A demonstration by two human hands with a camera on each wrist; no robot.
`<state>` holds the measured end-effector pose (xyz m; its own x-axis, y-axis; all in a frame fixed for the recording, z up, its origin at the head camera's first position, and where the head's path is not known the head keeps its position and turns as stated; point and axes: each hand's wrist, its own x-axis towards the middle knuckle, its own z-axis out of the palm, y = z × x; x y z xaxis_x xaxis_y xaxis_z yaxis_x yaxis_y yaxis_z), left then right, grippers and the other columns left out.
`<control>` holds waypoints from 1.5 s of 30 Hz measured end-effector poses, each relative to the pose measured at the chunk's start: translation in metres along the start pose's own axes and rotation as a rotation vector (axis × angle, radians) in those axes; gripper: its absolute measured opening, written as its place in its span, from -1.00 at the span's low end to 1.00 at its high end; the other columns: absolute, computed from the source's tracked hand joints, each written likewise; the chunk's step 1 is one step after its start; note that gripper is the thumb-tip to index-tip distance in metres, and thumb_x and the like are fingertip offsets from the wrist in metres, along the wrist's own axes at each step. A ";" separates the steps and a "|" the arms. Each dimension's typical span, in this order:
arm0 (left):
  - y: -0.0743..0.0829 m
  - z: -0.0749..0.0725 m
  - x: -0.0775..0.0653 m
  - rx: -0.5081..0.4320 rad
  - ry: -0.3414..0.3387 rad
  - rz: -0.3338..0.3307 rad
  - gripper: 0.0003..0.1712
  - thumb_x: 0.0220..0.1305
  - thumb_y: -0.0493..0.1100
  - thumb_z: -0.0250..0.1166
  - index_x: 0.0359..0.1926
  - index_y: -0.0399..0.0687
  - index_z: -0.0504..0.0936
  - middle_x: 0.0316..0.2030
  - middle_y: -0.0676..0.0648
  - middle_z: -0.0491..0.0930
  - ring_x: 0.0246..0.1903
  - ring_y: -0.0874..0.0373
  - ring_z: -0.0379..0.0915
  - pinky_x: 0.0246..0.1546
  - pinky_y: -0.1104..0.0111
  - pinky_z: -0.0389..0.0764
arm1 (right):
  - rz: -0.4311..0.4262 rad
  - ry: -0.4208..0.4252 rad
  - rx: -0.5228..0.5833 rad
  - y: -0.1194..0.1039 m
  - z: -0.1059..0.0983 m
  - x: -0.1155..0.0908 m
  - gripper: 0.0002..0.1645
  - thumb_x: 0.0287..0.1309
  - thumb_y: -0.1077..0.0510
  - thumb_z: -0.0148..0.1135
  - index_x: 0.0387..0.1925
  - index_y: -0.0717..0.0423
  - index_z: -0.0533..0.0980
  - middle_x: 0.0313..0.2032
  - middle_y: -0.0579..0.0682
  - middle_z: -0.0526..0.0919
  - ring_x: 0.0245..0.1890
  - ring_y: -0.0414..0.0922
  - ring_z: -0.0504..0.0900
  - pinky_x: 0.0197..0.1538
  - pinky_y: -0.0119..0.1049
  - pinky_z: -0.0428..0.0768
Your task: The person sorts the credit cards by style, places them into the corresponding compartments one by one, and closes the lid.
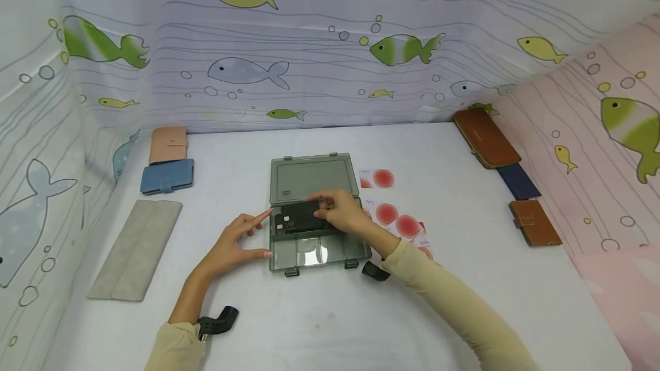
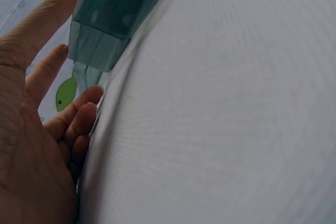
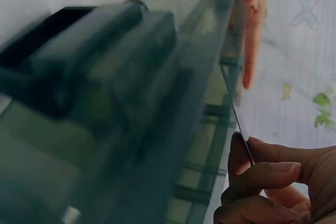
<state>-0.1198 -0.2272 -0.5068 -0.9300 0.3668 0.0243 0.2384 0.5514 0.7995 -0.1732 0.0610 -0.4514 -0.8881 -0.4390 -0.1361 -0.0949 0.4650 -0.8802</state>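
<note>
A translucent grey-green plastic box (image 1: 311,179) lies with its lid folded back and shows its divided compartments. My right hand (image 1: 337,210) pinches a black card (image 1: 304,216) by its right edge over the box's back row; in the right wrist view the card (image 3: 240,127) shows edge-on between thumb and fingers. Another black card marked VIP (image 1: 281,230) lies partly under it. My left hand (image 1: 234,245) rests at the box's left side, with index fingertip at the back corner and thumb at the front wall. In the left wrist view its fingers (image 2: 47,74) are extended beside the box (image 2: 100,40).
Red-and-white cards (image 1: 383,178) lie right of the box, some overlapping under the right forearm. A grey folder (image 1: 136,251), a blue wallet (image 1: 167,176) and a pink wallet (image 1: 168,145) lie left. Brown wallets (image 1: 487,139) and a navy one (image 1: 519,181) lie right.
</note>
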 end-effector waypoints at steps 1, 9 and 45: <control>0.001 0.000 0.000 0.004 0.000 0.001 0.01 -0.04 -0.02 0.60 0.46 0.22 0.34 -0.16 -0.04 0.41 -0.19 0.17 0.23 -0.09 0.17 0.28 | -0.005 -0.001 -0.007 0.000 0.002 0.001 -0.60 0.19 0.36 0.30 0.08 0.18 0.63 -0.56 -0.09 0.43 -0.58 -0.23 0.27 -0.45 -0.42 0.28; 0.004 0.001 0.000 0.033 0.018 0.015 0.01 -0.06 -0.20 0.59 0.44 -0.04 0.35 -0.17 -0.18 0.42 -0.20 0.03 0.25 -0.11 0.15 0.28 | 0.021 0.009 -0.088 0.000 0.016 0.006 -0.60 0.15 0.36 0.32 0.05 0.16 0.65 -0.49 0.08 0.72 -0.58 -0.26 0.41 -0.41 -0.43 0.33; 0.036 -0.006 -0.004 0.002 0.000 0.020 -0.04 -0.03 -0.26 0.56 0.42 -0.22 0.35 -0.18 -0.26 0.42 -0.23 -0.06 0.24 -0.11 0.09 0.27 | 0.187 0.175 -0.149 0.106 -0.143 -0.001 -0.39 0.14 0.15 0.42 0.24 0.13 0.51 -0.17 0.15 0.58 -0.20 0.01 0.53 -0.20 -0.30 0.56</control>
<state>-0.1094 -0.2136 -0.4743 -0.9249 0.3781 0.0399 0.2573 0.5452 0.7978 -0.2472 0.2210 -0.4797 -0.9591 -0.2024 -0.1977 0.0238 0.6385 -0.7692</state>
